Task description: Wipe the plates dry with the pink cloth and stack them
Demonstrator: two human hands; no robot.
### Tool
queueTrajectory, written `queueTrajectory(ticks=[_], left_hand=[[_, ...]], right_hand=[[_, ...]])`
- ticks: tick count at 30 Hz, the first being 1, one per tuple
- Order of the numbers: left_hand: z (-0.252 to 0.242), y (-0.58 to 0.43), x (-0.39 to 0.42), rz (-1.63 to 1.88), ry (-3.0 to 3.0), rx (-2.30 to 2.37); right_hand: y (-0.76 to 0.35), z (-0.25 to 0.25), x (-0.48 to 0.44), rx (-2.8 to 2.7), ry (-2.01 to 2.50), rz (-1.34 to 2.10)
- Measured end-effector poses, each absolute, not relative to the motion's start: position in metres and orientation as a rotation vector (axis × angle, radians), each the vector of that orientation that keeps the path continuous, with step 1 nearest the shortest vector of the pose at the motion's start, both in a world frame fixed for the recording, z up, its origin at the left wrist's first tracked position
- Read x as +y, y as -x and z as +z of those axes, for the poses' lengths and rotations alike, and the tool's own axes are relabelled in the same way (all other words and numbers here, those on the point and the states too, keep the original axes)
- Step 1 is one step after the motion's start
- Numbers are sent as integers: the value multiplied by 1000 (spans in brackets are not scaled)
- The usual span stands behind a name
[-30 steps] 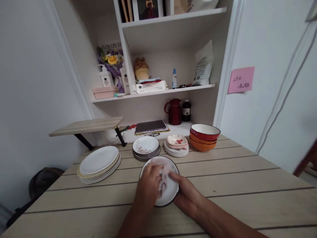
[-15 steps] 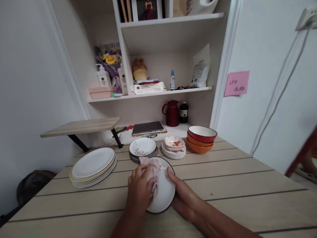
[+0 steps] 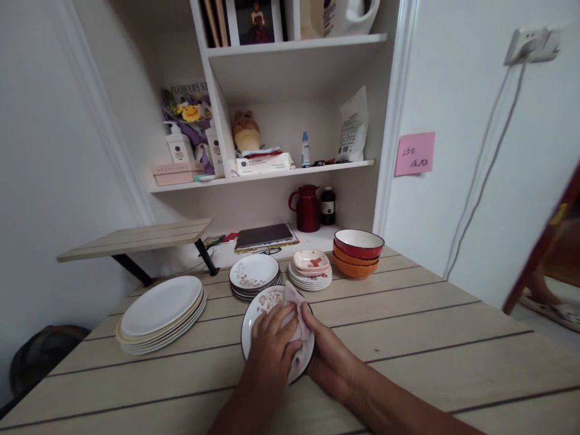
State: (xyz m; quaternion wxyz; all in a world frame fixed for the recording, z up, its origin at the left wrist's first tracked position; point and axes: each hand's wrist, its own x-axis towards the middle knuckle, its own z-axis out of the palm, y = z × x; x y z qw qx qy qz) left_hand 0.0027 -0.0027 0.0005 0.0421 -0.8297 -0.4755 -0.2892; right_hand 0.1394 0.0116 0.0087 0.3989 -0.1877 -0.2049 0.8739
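Observation:
A white plate (image 3: pixel 248 332) with a dark rim and brown flower print is held tilted above the wooden table (image 3: pixel 408 356). My right hand (image 3: pixel 333 356) grips its right edge, thumb on top and fingers underneath. My left hand (image 3: pixel 274 341) presses a pale pink cloth (image 3: pixel 299 341) against the plate's face, its fingers bent over the cloth. Just behind stands a stack of matching flowered plates (image 3: pixel 254 270). To its right are small white plates (image 3: pixel 310 281) with square patterned dishes (image 3: pixel 311 260) on top.
Large oval plates (image 3: pixel 161 308) are stacked at the left, near a raised wooden shelf (image 3: pixel 136 238) on black legs. Red and orange bowls (image 3: pixel 357 257) stand nested at the back right. Behind are a dark laptop-like slab (image 3: pixel 265 235), a red jug (image 3: pixel 308 208) and a dark bottle (image 3: pixel 327 205).
My left hand has slid the cloth from the plate's left side across to its right side, uncovering the flower print. My right hand still holds the edge. The camera view has shifted slightly right.

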Motion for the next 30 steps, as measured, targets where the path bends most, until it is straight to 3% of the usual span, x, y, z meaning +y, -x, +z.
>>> queueTrajectory(ticks=[4,11,17,23,30], left_hand=[[10,-2,-8,-692,2668,-1526],[15,13,-1,-580,2247,-1900],[5,12,1,-695,2212,-1795],[-12,-2,3,-906,2549,-1387],[-1,0,-5,-674,2641,-1422]], right_hand=[[-153,13,28,-370,525,2140],[-165,20,35,-389,606,2016],[-141,13,8,-557,535,2234],[-138,7,10,-531,471,2240],[-153,10,25,-429,535,2142]])
